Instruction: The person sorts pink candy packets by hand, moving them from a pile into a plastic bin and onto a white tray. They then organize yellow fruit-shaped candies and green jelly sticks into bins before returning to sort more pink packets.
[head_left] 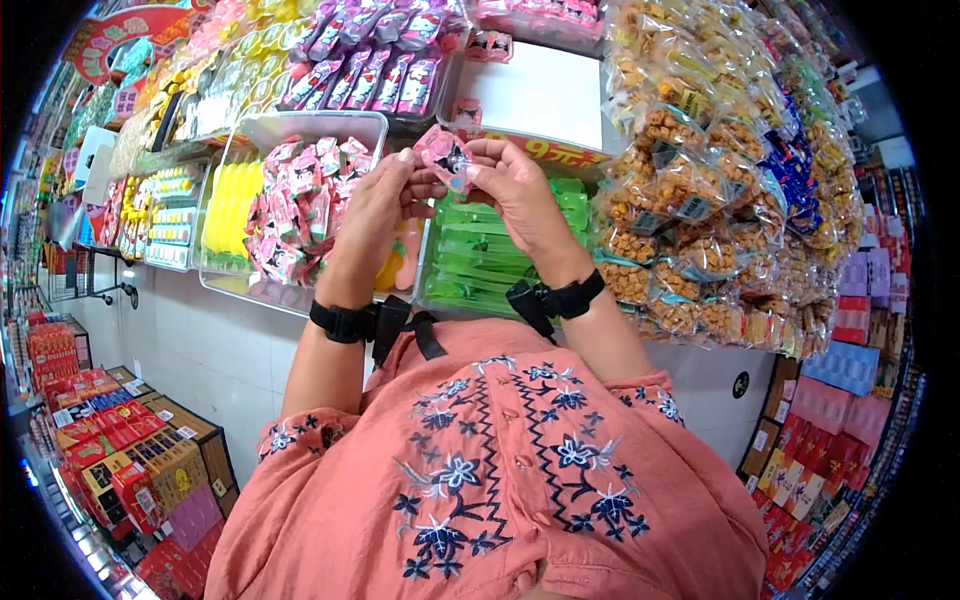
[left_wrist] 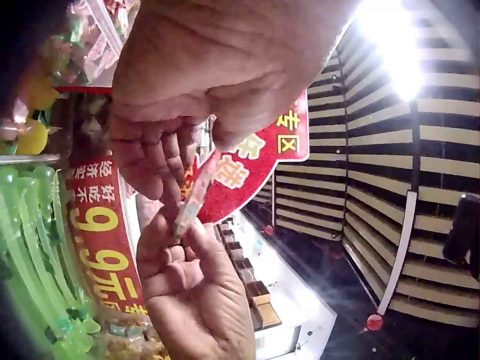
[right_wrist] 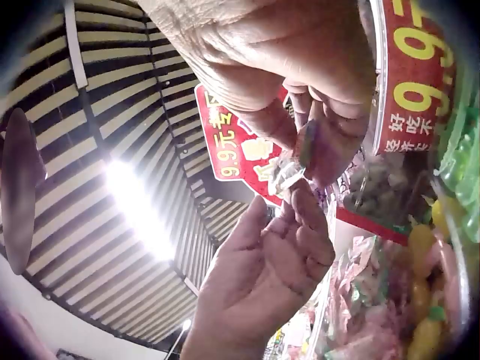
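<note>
A small pink packet point(head_left: 444, 160) is held up between both hands, above the bins in the head view. The left hand point(head_left: 385, 205) pinches its left edge and the right hand point(head_left: 520, 195) pinches its right side with thumb and fingers. In the left wrist view the packet point(left_wrist: 196, 191) appears edge-on, with the left hand point(left_wrist: 217, 67) above and the right hand point(left_wrist: 195, 292) below. From the right wrist the packet point(right_wrist: 289, 166) shows a silvery face, between the right hand point(right_wrist: 277, 52) and the left hand point(right_wrist: 262, 277).
Below the hands are a clear bin of similar pink packets point(head_left: 300, 205) and a bin of green items point(head_left: 480, 255). Bagged brown snacks point(head_left: 690, 200) are piled at the right, purple packets point(head_left: 380, 80) behind. Stacked boxes point(head_left: 140, 460) stand at lower left.
</note>
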